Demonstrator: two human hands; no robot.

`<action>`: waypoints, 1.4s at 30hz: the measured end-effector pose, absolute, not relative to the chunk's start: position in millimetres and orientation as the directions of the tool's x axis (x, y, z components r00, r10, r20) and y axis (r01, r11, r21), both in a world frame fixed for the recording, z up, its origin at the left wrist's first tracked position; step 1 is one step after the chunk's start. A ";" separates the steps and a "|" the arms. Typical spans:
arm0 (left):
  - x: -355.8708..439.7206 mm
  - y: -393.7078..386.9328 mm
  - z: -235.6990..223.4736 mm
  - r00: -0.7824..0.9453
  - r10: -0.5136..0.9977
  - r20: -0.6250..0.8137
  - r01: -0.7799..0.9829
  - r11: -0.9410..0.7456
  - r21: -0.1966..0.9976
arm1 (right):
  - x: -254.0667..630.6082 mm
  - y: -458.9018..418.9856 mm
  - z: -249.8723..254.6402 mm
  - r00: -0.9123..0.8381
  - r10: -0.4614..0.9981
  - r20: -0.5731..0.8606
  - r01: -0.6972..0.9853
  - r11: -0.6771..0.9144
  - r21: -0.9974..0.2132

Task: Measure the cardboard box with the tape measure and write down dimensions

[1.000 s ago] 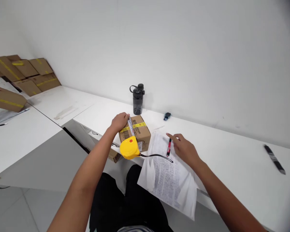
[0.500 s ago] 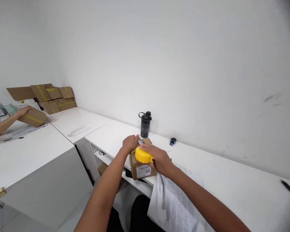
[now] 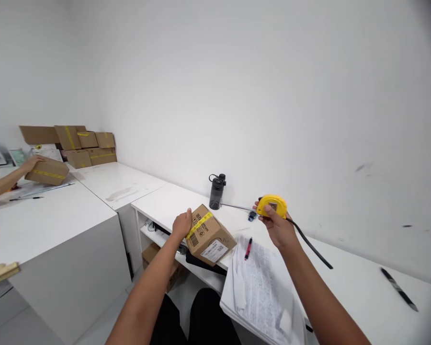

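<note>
Head view: tape measure (image 3: 278, 202) (blade (image 3: 237, 207) out) stretches lengthwise leftward.

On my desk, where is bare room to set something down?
The desk is bare between the right forearm and the black item; a smaller patch lies left of the bottle, behind the left hand. Box, papers and red pen crowd the middle.

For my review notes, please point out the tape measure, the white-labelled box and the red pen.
Tape measure (image 3: 278, 201), head view: on its yellow case.
White-labelled box (image 3: 211, 234), head view: on cardboard near its middle.
Red pen (image 3: 248, 249), head view: on its barrel.
</note>
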State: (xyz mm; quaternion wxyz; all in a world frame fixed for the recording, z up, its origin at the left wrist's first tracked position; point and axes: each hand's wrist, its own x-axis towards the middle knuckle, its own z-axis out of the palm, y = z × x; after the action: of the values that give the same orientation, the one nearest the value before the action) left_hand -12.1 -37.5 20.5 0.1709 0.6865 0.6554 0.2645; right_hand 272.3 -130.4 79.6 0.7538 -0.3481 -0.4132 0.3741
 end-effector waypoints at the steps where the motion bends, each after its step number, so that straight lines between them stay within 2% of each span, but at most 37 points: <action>1: -14.2 -45.9 11.8 -0.015 0.990 0.138 0.792 -0.072 0.606 | 272.7 -135.4 78.5 0.371 0.859 0.353 -0.301 0.471 -0.829; 6: -5.9 -70.8 -27.8 -0.145 0.988 0.059 0.717 0.064 0.694 | 267.6 -152.4 74.8 0.317 0.885 0.341 -0.378 0.448 -0.811; 11: 17.8 -38.4 -29.3 -0.216 0.968 -0.126 0.632 0.237 0.738 | 254.6 -142.9 68.2 0.199 0.921 0.335 -0.348 0.386 -0.854; 15: 25.1 0.2 -21.2 -0.077 0.974 -0.215 0.500 0.224 0.836 | 243.8 -115.4 55.4 0.157 0.941 0.301 -0.323 0.337 -0.884; 19: 12.4 8.3 -25.4 0.135 0.952 -0.274 0.270 0.230 0.935 | 235.9 -86.8 38.5 0.191 0.948 0.255 -0.317 0.305 -0.898; 22: 4.8 -11.7 -28.5 0.263 0.952 -0.155 -0.077 0.181 0.981 | 232.9 -74.8 26.5 0.210 0.952 0.221 -0.305 0.278 -0.911; 24: 7.4 -28.6 -26.0 0.226 0.974 0.002 -0.185 0.041 0.982 | 232.9 -73.1 19.7 0.249 0.948 0.199 -0.287 0.268 -0.920; 27: 19.8 -43.9 -16.4 0.205 0.965 0.165 -0.137 -0.139 0.981 | 236.1 -77.7 11.2 0.307 0.931 0.200 -0.234 0.278 -0.932; 32: 35.5 -41.6 -6.3 0.214 0.975 0.068 -0.066 -0.055 0.996 | 244.0 -91.6 3.0 0.349 0.902 0.255 0.010 0.268 -0.963; 35: 38.0 -38.0 -9.2 0.190 0.977 0.093 -0.067 -0.082 0.994 | 244.5 -102.2 5.8 0.328 0.909 0.258 0.121 0.231 -0.965; 38: 39.0 -37.3 -12.5 0.179 0.973 0.146 -0.068 -0.136 0.988 | 243.0 -113.9 9.9 0.289 0.916 0.277 0.179 0.232 -0.956; 42: 40.4 -37.9 -12.4 0.168 0.975 0.145 -0.068 -0.135 0.989 | 244.5 -126.0 4.9 0.298 0.908 0.294 0.200 0.242 -0.950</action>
State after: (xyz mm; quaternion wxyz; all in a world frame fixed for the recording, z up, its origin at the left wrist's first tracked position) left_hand 40.4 -37.9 -12.4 0.5187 0.5611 0.4043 0.5027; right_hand 244.5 -126.0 4.9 0.5980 -0.5398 -0.5131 0.2963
